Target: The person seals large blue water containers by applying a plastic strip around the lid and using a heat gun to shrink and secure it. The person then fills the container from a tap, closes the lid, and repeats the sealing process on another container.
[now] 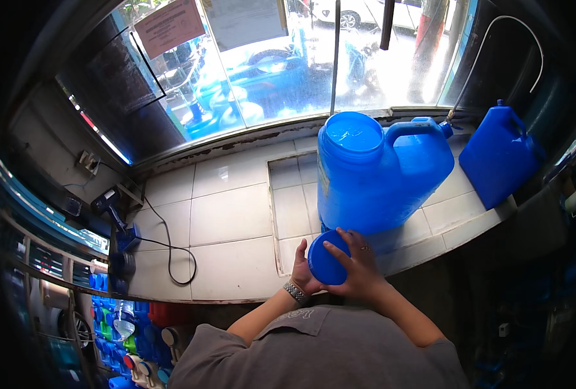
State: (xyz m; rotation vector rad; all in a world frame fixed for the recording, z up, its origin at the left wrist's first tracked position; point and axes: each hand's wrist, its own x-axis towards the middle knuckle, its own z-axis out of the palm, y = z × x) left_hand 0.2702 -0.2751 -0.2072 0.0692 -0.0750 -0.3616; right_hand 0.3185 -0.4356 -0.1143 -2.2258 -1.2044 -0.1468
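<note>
Both hands on the round blue cap, held at the counter edge, just in front of the big blue water jug.

- Left hand: grip wrapped on the cap's left rim from behind, thumb up. Metal bracelet at the wrist.
- Right hand: palm over the cap's right side, fingers spread across its face. Grip is holding the cap, not the jug.
- Jug stands upright on the tiled counter, wide mouth open and uncovered, looks filled near the brim. A thin hose runs up from near its handle.
- Second blue jug stands to the right, well apart, near the counter corner.
- Heat-gun-like tool with black cord at the left; loose caps in a bin below.

Judgement, for doing this well: keep the cap level and squared to the mouth before seating it; steady the jug by the handle since it looks full; press evenly round the rim rather than on one side.
</note>
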